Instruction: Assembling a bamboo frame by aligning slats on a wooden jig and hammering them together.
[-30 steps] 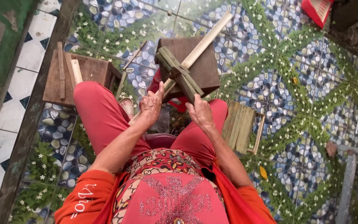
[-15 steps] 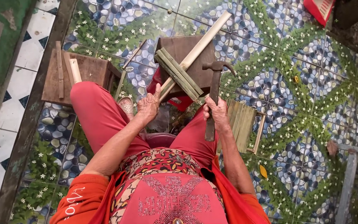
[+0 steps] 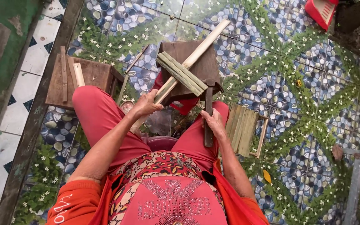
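No packages, labels, signs or screens in view; only white lettering on an orange sleeve (image 3: 65, 206), lower left corner.

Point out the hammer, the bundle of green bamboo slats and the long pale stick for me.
hammer (image 3: 208, 121), head view, on the dark handle above the right hand.
bundle of green bamboo slats (image 3: 181, 74), head view, mid-bundle on the stool.
long pale stick (image 3: 207, 43), head view, on its upper length.

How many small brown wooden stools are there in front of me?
2. One small brown wooden stool stands left of the legs with loose sticks on top; the other stool is straight ahead, under the bamboo piece and hammer head. More could be hidden outside the view.
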